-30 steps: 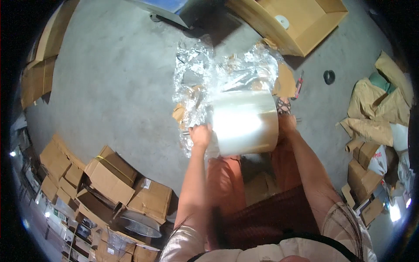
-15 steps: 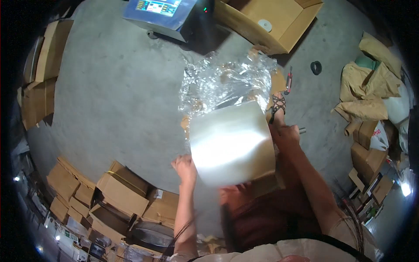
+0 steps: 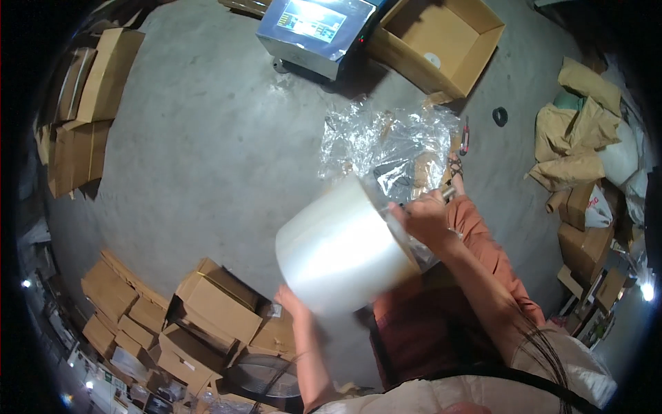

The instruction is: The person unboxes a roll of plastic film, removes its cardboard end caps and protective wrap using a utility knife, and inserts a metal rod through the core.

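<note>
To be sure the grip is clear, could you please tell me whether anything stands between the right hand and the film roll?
Nothing visible does: the right hand grips the rod jutting from the film roll, and the crumpled wrap lies on the floor.

Only unreadable lettering (image 3: 594, 199) on white bag (image 3: 599, 215) and lit screen (image 3: 312, 21)

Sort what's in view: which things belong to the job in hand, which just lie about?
Apparently in the job: roll; rod, held by the right hand; left hand at the roll's left end.
Apparently lying about: plastic wrap; cutter; black ring; open box; paper sacks.
</note>
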A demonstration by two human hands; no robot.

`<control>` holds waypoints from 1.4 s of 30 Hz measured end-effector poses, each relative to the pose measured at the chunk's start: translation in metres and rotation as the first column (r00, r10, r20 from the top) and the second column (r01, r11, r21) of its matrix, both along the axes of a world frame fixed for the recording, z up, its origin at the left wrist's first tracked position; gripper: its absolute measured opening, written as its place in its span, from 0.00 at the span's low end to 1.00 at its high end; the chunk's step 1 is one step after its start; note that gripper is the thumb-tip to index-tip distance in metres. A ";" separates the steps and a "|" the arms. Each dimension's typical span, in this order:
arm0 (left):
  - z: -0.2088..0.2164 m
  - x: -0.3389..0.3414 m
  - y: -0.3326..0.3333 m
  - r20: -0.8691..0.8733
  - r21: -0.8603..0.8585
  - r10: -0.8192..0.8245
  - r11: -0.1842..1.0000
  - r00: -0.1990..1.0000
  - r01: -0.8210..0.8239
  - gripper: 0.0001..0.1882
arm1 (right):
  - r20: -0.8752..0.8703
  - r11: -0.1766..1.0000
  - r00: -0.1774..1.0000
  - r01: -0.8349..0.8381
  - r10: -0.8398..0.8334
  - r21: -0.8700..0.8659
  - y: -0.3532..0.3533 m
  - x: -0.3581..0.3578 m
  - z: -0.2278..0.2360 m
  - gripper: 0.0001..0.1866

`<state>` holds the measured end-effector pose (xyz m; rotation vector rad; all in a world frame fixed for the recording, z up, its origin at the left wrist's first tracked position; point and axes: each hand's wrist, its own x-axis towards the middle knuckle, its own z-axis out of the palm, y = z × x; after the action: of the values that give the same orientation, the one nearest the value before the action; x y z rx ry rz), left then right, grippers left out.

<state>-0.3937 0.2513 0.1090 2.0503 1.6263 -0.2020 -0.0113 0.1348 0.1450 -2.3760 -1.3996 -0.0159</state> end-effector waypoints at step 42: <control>-0.227 0.281 0.064 -0.077 -0.348 -0.271 0.909 0.960 0.229 0.21 | -0.465 0.696 0.827 -0.130 -0.317 -0.707 -0.038 0.238 -0.269 0.44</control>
<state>-0.1132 0.3151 -0.1181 1.9994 1.2820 -0.6641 0.2272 0.0964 -0.1236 -2.6705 -1.0707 1.3404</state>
